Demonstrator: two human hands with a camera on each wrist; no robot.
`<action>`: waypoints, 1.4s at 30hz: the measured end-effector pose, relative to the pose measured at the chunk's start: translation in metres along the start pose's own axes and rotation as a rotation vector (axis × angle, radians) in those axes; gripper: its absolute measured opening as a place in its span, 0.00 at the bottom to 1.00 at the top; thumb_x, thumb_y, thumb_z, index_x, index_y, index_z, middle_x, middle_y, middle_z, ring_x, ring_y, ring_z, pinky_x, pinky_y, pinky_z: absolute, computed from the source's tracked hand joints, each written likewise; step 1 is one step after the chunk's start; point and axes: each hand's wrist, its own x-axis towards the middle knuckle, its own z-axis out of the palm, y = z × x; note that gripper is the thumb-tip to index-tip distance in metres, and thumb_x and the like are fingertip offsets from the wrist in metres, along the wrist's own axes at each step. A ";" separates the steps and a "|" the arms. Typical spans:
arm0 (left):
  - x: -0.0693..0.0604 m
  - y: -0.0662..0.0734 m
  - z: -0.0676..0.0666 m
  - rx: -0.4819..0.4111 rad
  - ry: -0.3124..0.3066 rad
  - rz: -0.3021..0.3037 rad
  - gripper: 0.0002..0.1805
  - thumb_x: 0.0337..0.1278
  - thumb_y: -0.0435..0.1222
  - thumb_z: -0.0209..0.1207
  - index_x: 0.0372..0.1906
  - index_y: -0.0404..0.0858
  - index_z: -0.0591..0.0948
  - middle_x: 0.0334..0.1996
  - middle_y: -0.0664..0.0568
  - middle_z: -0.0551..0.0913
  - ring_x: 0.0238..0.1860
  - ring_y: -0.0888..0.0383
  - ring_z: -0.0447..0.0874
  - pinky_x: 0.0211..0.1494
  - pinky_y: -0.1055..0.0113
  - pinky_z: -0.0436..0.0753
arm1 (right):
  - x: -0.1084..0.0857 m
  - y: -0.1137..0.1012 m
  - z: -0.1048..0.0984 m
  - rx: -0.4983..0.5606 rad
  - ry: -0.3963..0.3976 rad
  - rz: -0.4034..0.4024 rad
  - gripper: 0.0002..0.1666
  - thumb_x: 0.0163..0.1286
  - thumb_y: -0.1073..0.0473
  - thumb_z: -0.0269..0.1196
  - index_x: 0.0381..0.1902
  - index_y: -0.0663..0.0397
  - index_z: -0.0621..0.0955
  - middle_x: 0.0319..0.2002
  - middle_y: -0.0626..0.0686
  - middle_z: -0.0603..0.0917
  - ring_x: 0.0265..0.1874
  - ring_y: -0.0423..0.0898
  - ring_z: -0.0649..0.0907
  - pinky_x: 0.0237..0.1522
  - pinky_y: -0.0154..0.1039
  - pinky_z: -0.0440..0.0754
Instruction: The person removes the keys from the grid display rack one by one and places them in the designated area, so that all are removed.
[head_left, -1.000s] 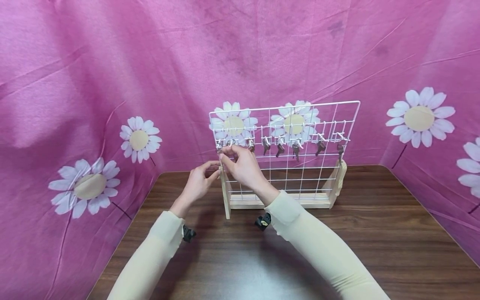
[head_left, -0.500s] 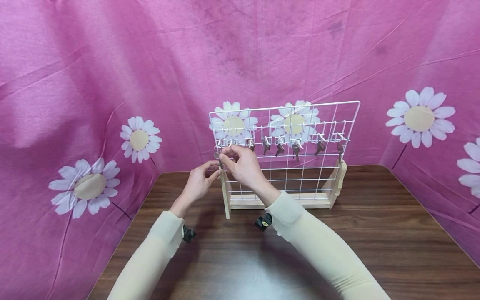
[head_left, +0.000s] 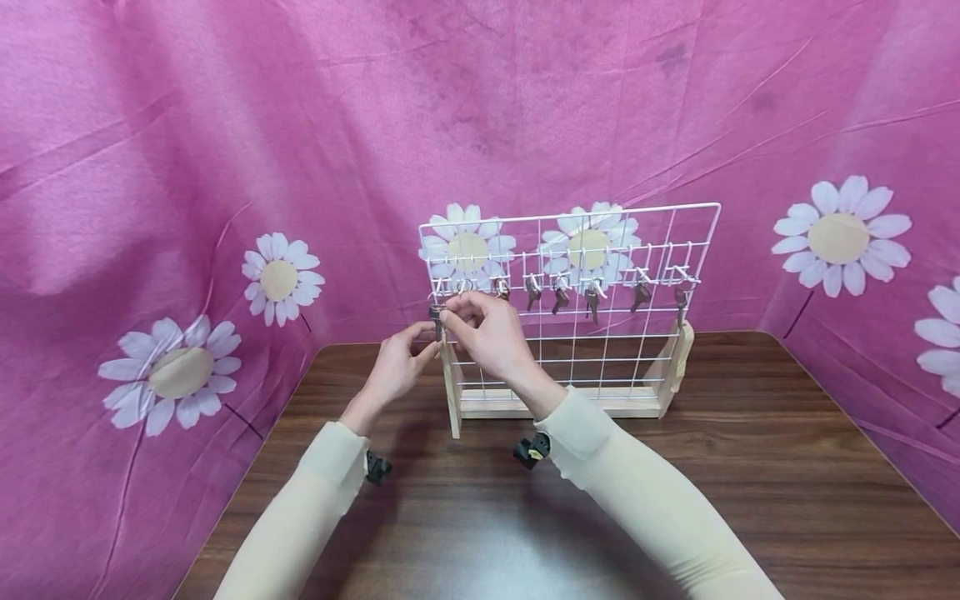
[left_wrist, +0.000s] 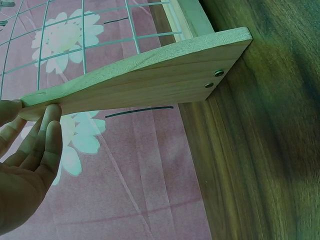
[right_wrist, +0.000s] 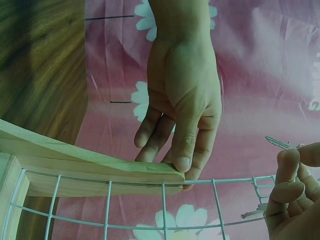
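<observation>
My left hand (head_left: 397,365) pinches the upper end of the light wooden side support (left_wrist: 135,82) on the rack's left, thumb on one face and fingers on the other. In the right wrist view, my right hand (right_wrist: 297,200) pinches a small metal key (right_wrist: 277,143), its toothed blade sticking out past the fingertips. In the head view this key (head_left: 436,320) is just below the leftmost hook of the white wire grid (head_left: 573,335). Whether its ring sits on that hook I cannot tell. My right fingers partly cover the second hook from the left.
More keys hang along the hook row, such as a dark key (head_left: 592,304) near the middle and another key (head_left: 680,302) at the right end. The rack stands on a brown wood-grain table (head_left: 465,517). Behind it hangs a pink cloth (head_left: 390,125) with printed daisies.
My right hand has shifted slightly down and right. The key at the left end, mostly hidden a second ago, now shows below the hook. My left hand stays on the side support.
</observation>
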 end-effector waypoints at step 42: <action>0.000 -0.001 0.001 -0.068 -0.011 0.009 0.15 0.67 0.36 0.61 0.55 0.38 0.82 0.48 0.41 0.89 0.48 0.45 0.89 0.52 0.56 0.89 | -0.039 0.022 -0.014 -0.003 -0.176 0.049 0.07 0.65 0.61 0.66 0.42 0.53 0.84 0.31 0.52 0.91 0.19 0.45 0.86 0.21 0.34 0.81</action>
